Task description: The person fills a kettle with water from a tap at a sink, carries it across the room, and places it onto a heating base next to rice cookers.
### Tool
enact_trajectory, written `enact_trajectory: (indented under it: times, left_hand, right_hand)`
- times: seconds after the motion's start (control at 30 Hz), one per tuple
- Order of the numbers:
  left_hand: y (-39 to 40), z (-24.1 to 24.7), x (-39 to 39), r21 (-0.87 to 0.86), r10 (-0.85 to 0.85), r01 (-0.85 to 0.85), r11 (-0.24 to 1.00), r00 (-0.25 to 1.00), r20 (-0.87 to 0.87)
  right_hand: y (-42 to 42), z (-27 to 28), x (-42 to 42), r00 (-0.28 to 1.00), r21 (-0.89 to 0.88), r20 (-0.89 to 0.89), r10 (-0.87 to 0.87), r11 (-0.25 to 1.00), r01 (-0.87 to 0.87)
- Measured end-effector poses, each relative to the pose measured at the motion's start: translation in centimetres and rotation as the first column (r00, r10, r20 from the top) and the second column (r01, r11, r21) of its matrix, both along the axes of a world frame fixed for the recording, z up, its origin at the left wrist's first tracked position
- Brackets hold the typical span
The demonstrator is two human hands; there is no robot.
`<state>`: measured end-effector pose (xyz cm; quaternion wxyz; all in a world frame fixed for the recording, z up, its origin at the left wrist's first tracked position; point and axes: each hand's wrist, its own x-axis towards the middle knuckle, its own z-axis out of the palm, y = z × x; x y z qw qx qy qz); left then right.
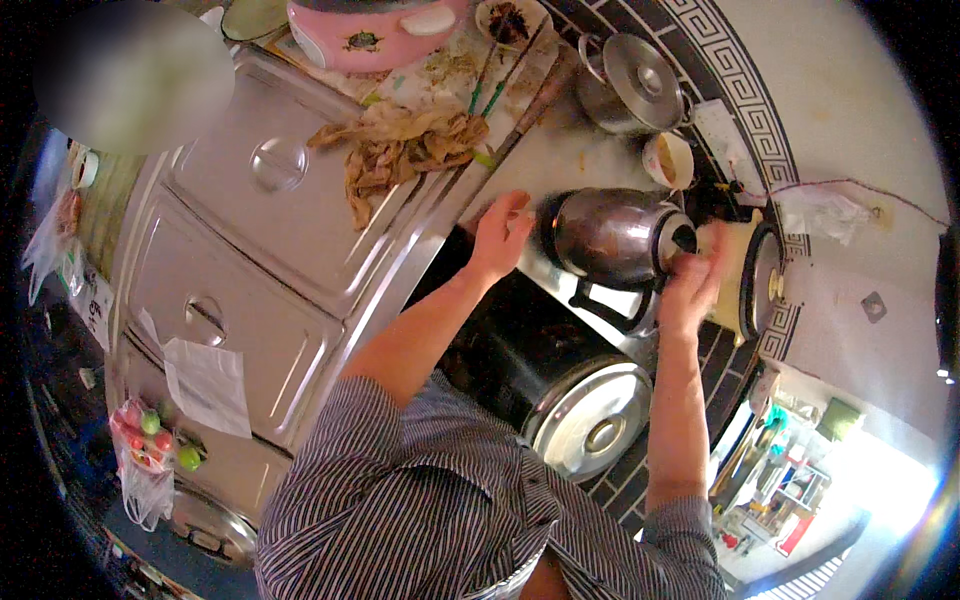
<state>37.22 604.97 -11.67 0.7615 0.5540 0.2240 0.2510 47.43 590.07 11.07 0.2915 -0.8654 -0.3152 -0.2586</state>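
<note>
A dark metallic thermos jug (611, 232) with a black handle stands on the pale counter in front of me. My right hand (690, 281) is blurred at the jug's top, beside its rim; whether it grips anything is unclear. On the jug's other side, my left hand (504, 231) is held near the lower body with bent fingers and nothing visible in it. A small bowl (668, 160) sits close to the jug. Past my right hand is a cream-coloured pot (731, 281) with a dark-rimmed lid.
Covered steel trays (247, 247) stretch along the left, with a crumpled brown cloth (412, 146) on their edge. Near my body stands a large lidded pot (592, 420). A lidded steel pot (630, 82), a pink appliance (375, 34) and a bag of tomatoes (146, 450) are around.
</note>
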Motion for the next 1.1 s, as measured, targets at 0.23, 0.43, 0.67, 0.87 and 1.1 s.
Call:
enact_trajectory:
  times: [0.23,0.43,0.67,0.87,1.1]
  left_hand:
    - [4.3,3.3,6.7,0.021,-0.148,0.147,0.989,0.984,0.098]
    - [2.8,-0.9,9.7,0.038,-0.289,0.287,0.957,0.95,0.12]
    - [2.3,-1.3,9.5,0.087,-0.432,0.428,0.9,0.9,0.047]
    - [3.2,0.6,8.3,0.172,-0.367,0.369,0.913,0.929,-0.047]
    - [3.6,1.5,8.8,0.131,-0.424,0.43,0.893,0.903,-0.071]
  right_hand:
    - [1.2,6.5,1.2,0.988,0.223,0.033,0.151,0.962,-0.155]
    - [3.4,3.1,-2.9,0.972,0.502,-0.233,-0.041,0.851,0.156]
    - [0.6,-0.2,-0.5,0.957,-0.193,0.018,0.288,0.94,-0.28]
    - [1.0,2.6,-0.2,0.979,0.111,0.004,0.202,0.973,-0.201]
    - [2.0,0.5,1.3,0.974,-0.141,0.053,0.22,0.967,-0.211]
